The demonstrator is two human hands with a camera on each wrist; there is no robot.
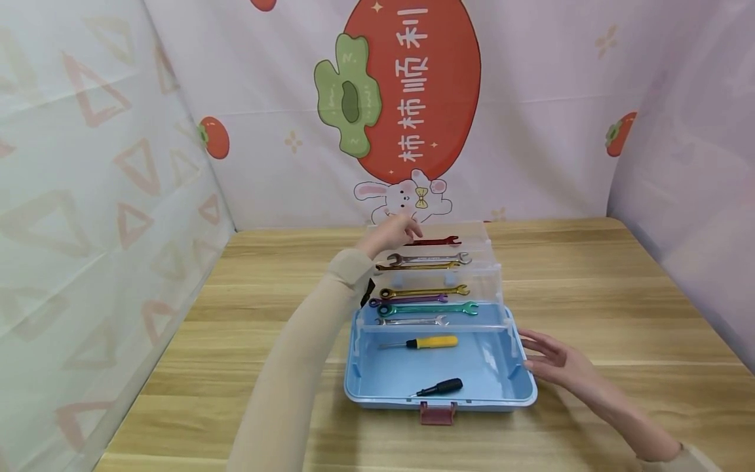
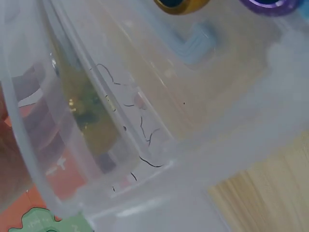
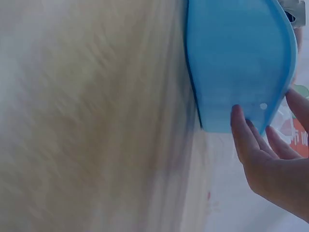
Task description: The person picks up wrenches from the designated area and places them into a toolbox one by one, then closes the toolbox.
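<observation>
A blue toolbox [image 1: 436, 404] stands with its clear stepped trays [image 1: 486, 282] spread out. My left hand [image 1: 394, 234] reaches over the topmost tray, fingers bent down by the left end of a red wrench [image 1: 439, 241]. In the left wrist view, cloudy plastic blurs these fingers, so their hold cannot be made out. A silver wrench [image 1: 429, 259] and a gold wrench [image 1: 421, 265] lie just below. My right hand [image 1: 557, 362] touches the box's right side with fairly straight fingers; the right wrist view shows its fingertips [image 3: 237, 113] against the blue wall.
Lower trays hold a gold wrench [image 1: 425, 292], a purple wrench [image 1: 407, 301], a green wrench [image 1: 430, 309] and a small silver wrench [image 1: 413, 321]. A yellow screwdriver [image 1: 436, 341] and a black screwdriver [image 1: 444, 387] lie in the bottom. Cloth walls surround the wooden table [image 1: 619, 295].
</observation>
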